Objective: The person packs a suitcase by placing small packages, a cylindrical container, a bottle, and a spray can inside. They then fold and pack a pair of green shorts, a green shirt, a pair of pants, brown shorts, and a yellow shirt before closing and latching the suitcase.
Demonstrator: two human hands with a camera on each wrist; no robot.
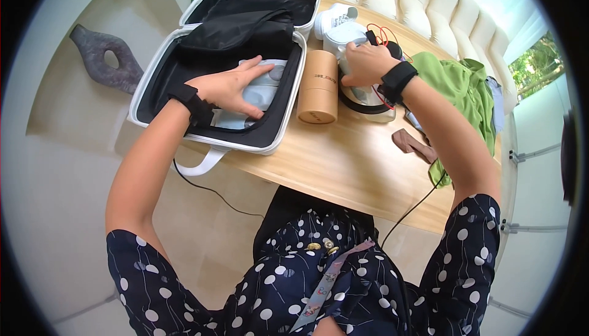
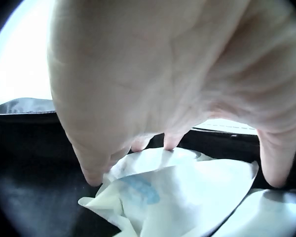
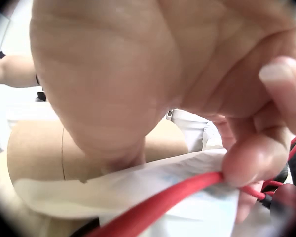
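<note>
An unzipped white suitcase (image 1: 289,112) with a black lining stands on the left of the table. Inside it my left hand (image 1: 227,87) rests on a pale plastic packet (image 2: 192,190), its fingers spread and thumb apart. More whitish packets (image 1: 230,119) lie beside it. My right hand (image 1: 371,66) is right of a brown cardboard tube (image 1: 319,90), pinching a thin white packet (image 3: 187,197) with faint blue print between thumb and fingers. A red cable (image 3: 160,205) runs across those fingers. Below that hand curves a black band (image 1: 367,108), partly hidden.
White sneakers (image 1: 336,17) sit behind the tube. Green clothing (image 1: 451,84) and a brown strip of fabric (image 1: 412,144) lie at the right. A black mesh flap (image 1: 236,29) hangs over the suitcase's far side. A grey sculpture (image 1: 107,60) stands at left.
</note>
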